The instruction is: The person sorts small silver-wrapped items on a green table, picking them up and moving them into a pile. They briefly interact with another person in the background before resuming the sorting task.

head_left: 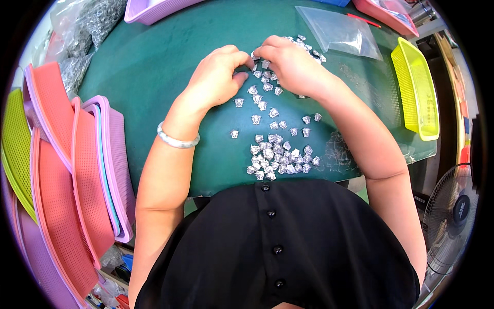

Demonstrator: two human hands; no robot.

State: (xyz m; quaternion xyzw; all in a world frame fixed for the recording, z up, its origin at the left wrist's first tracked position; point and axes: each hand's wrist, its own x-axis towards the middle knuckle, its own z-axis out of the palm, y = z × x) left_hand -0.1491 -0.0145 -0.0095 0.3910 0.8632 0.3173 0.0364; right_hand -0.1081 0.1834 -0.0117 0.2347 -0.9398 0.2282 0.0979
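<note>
My left hand (218, 74) rests at the far part of the green table, thumb and forefinger apart beside small silver metal pieces (266, 74). My right hand (296, 64) is bent over more of these pieces, its fingertips close to the left hand's. What it grips, if anything, is hidden beneath the fingers. From between the hands, loose pieces trail toward me. A denser heap of silver pieces (278, 154) lies at the near edge, and a few more (314, 50) show beyond my right hand.
A clear plastic bag (342, 33) and a red pen (363, 20) lie far right on the green table (149, 67). A yellow-green basket (415, 90) stands at the right edge. Stacked pink and purple baskets (67, 154) crowd the left. A fan (450, 219) stands lower right.
</note>
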